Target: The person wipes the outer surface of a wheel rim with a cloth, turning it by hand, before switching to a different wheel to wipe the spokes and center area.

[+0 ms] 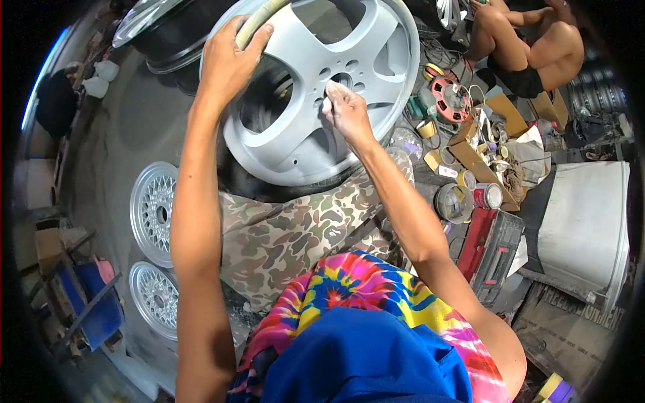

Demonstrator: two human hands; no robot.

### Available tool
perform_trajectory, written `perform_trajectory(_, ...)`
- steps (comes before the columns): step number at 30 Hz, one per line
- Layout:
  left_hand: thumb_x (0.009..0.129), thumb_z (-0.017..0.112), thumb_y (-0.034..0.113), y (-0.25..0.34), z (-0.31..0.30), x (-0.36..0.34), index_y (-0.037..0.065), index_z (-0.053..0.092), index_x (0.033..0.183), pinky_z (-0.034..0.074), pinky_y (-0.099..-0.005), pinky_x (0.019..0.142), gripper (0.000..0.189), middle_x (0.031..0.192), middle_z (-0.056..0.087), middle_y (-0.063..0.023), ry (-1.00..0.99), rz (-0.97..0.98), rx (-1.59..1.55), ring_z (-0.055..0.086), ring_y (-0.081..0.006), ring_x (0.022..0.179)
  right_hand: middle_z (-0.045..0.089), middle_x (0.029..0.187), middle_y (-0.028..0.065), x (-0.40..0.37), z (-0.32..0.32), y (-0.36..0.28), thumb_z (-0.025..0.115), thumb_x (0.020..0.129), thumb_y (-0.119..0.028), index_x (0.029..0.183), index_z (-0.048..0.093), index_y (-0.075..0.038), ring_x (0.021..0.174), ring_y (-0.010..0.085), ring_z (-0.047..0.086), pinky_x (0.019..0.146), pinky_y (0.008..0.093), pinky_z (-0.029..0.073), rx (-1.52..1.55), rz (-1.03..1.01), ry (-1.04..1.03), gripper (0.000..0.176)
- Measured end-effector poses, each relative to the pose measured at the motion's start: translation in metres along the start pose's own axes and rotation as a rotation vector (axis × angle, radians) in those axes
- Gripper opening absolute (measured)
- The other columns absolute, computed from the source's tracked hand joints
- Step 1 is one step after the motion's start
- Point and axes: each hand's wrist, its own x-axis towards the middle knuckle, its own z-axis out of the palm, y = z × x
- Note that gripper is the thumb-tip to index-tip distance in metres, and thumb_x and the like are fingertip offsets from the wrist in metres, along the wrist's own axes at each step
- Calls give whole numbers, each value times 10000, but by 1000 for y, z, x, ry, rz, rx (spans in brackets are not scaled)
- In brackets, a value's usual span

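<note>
A grey spoked wheel rim (289, 131) stands tilted in front of me, its surface dull and powdery. My left hand (232, 57) grips its upper left edge, thumb and fingers around a pale yellowish curved band (261, 24) that follows the edge there. At the hub, my right hand (347, 114) has its fingers pressed together against the rim beside the centre hole (341, 81). White dust coats those fingertips, and what they pinch, if anything, is hidden. Camouflage trousers (282, 242) cover my legs just below the rim.
Two mesh-pattern wheel rims (144, 221) lie on the floor to the left. Another wheel (178, 40) is at the upper left. On the right are a red cable reel (449, 97), a cardboard box (470, 151), a tin (488, 195) and a toolbox (494, 258). Another person (531, 50) sits beyond.
</note>
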Motion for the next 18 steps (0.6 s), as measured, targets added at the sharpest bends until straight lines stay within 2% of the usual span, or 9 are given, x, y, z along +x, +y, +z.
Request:
perform_trajectory(7, 958, 697, 417, -4, 2, -2, 25, 703, 1186, 489, -298, 695, 454, 810, 698, -71, 58, 83, -13, 562, -117, 704, 532, 624, -36, -17, -12, 7, 518, 1087, -271, 1213, 675, 4, 530, 49, 446, 490, 233, 354, -262, -63, -64, 341)
perform_trajectory(9, 961, 693, 415, 3, 1, -1, 21, 702, 1178, 486, -297, 691, 451, 803, 690, -63, 23, 46, -18, 554, -117, 700, 532, 637, -39, 1, -15, -14, 489, 1090, -235, 1056, 674, -16, 517, 51, 418, 476, 235, 327, -89, 104, -90, 288)
perform_trajectory(11, 964, 687, 414, 1, -1, -1, 17, 701, 1175, 479, -295, 681, 450, 793, 678, -63, -15, -37, -4, 546, -116, 694, 491, 651, -53, 32, -36, -8, 442, 1103, -217, 1024, 638, -45, 489, 50, 361, 451, 237, 289, 412, 160, -217, 273)
perform_trajectory(12, 965, 686, 420, 3, 0, -2, 15, 700, 1178, 468, -294, 665, 458, 781, 667, -61, 15, -16, -26, 532, -111, 684, 446, 668, -63, 38, -38, -5, 404, 1111, -201, 1055, 616, -47, 470, 47, 322, 435, 236, 259, 613, 204, -183, 268)
perform_trajectory(13, 965, 686, 420, 2, 0, -2, 15, 700, 1178, 468, -294, 665, 458, 781, 667, -61, 21, -18, -23, 532, -111, 684, 446, 668, -63, 42, -38, 1, 404, 1111, -201, 1055, 616, -47, 470, 47, 322, 435, 236, 259, 610, 206, -189, 268)
perform_trajectory(15, 933, 705, 376, 1, 0, -4, -9, 700, 1177, 494, -355, 668, 455, 888, 724, -173, 22, 1, -48, 597, -222, 656, 439, 662, -63, 42, -34, 13, 423, 1108, -213, 988, 597, -80, 470, 47, 326, 440, 230, 256, 844, 199, -206, 249)
perform_trajectory(16, 935, 706, 373, 1, 0, -4, -7, 700, 1175, 498, -356, 678, 449, 896, 726, -174, 23, -12, -47, 611, -226, 669, 436, 659, -63, 38, -32, 17, 433, 1107, -219, 955, 587, -96, 470, 47, 328, 442, 228, 255, 967, 198, -203, 249)
perform_trajectory(17, 935, 706, 373, 1, 0, -6, -7, 700, 1175, 498, -356, 678, 449, 896, 726, -174, 11, -15, -45, 611, -226, 669, 436, 659, -63, 35, -34, 18, 433, 1107, -219, 955, 587, -96, 470, 47, 328, 442, 228, 255, 975, 202, -194, 249)
perform_trajectory(18, 937, 705, 365, 3, 0, -5, -6, 700, 1170, 502, -358, 688, 438, 907, 728, -181, 0, -36, -26, 623, -228, 682, 439, 648, -61, 34, -34, 9, 444, 1105, -244, 915, 579, -110, 467, 59, 332, 449, 224, 256, 582, 216, -260, 269)
